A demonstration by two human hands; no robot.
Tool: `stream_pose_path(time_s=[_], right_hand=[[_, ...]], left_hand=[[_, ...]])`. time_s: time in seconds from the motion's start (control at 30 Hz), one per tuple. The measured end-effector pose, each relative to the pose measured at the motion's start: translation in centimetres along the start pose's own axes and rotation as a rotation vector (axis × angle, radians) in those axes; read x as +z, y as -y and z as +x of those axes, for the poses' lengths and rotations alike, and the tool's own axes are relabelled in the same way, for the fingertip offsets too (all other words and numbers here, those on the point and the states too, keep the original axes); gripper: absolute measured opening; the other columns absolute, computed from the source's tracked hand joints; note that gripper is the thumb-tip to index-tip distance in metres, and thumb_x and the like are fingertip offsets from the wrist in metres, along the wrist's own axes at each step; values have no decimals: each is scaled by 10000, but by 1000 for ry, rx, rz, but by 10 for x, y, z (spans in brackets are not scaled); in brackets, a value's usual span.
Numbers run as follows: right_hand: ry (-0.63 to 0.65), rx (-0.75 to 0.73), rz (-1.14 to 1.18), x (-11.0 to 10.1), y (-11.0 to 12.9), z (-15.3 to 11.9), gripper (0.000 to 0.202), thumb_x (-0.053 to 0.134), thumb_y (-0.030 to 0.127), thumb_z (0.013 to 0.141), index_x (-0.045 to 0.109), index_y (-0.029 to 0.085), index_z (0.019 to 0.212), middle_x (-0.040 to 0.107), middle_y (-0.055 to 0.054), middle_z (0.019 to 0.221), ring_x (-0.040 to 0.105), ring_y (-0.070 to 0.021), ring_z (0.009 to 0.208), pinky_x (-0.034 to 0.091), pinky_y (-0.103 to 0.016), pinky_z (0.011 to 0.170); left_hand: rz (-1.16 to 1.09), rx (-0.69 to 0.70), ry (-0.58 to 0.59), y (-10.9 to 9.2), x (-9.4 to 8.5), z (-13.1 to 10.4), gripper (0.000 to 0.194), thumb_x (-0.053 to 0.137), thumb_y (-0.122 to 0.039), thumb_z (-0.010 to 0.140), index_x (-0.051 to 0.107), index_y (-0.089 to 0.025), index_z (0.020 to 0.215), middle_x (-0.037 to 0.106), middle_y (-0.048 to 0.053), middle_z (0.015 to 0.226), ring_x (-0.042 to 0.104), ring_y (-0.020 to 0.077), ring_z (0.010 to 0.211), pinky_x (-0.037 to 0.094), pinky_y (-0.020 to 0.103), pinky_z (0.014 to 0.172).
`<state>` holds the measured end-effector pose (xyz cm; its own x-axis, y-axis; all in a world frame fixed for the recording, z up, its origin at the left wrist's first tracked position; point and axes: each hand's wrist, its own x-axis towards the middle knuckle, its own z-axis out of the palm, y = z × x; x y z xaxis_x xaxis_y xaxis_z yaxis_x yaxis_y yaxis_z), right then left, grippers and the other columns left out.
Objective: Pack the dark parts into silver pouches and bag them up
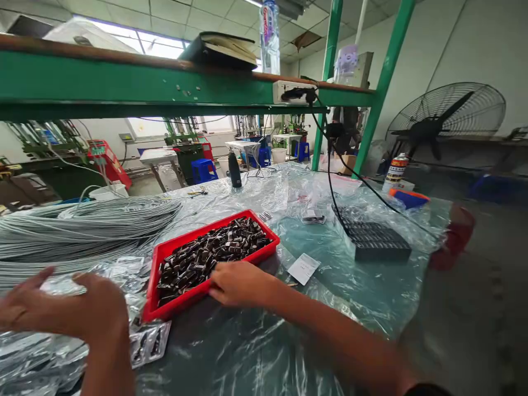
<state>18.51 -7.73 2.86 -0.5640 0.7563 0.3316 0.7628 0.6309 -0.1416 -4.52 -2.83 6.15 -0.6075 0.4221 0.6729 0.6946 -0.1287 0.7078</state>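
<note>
A shallow red tray (177, 311) sits on the plastic-covered table, heaped with small dark brown and silver parts (206, 250). At its near rim is my right hand (239, 283), with the fingers curled and closed over the edge; the fingertips are partly hidden. My left hand (70, 305) hovers left of the tray, fingers apart and nothing visible in it, slightly blurred. Beneath and beside it lie clear plastic bags of small dark parts (150, 344). Right of the tray is a small white paper slip (304, 268).
A large coil of grey cable (82, 231) lies at left. At right stands a dark gridded block (377, 242), with a black cord hanging across it. A dark bottle (234, 170) stands behind the tray. A green shelf beam (144, 82) spans overhead; a big fan (445, 118) is at right.
</note>
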Motion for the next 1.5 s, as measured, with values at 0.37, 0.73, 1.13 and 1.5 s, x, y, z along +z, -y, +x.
stream_pose_path(time_s=[0.37, 0.73, 1.13, 1.5], right_hand=[[-40, 128, -340, 35, -13, -174, 132, 615, 175, 873, 621, 102, 983, 631, -119, 919, 596, -236, 821, 509, -346, 697], [108, 71, -258, 39, -3, -114, 124, 613, 160, 881, 699, 72, 862, 700, -171, 839, 654, -255, 788, 509, -344, 636], [-315, 519, 360, -48, -36, -257, 150, 430, 60, 816, 500, 190, 795, 544, 17, 710, 498, -123, 622, 368, -241, 600], [-371, 344, 1434, -47, -4, -140, 277, 532, 383, 853, 654, 145, 782, 365, 71, 537, 284, -66, 470, 217, -221, 461]], left_hand=[[-341, 682, 1125, -98, 56, -198, 258, 552, -344, 842, 628, -206, 1045, 636, 98, 1098, 643, 247, 992, 540, 389, 875], [-309, 494, 1246, -92, 74, -187, 305, 443, -409, 826, 651, -189, 865, 706, 103, 924, 662, 256, 869, 517, 418, 864], [44, 723, 1293, -108, 62, -245, 511, 505, -418, 835, 568, -109, 1238, 583, 187, 1240, 541, 335, 1188, 416, 462, 1029], [-119, 426, 1288, -16, -10, -185, 507, 669, -407, 698, 649, -228, 1172, 648, 91, 1088, 653, 267, 924, 534, 409, 860]])
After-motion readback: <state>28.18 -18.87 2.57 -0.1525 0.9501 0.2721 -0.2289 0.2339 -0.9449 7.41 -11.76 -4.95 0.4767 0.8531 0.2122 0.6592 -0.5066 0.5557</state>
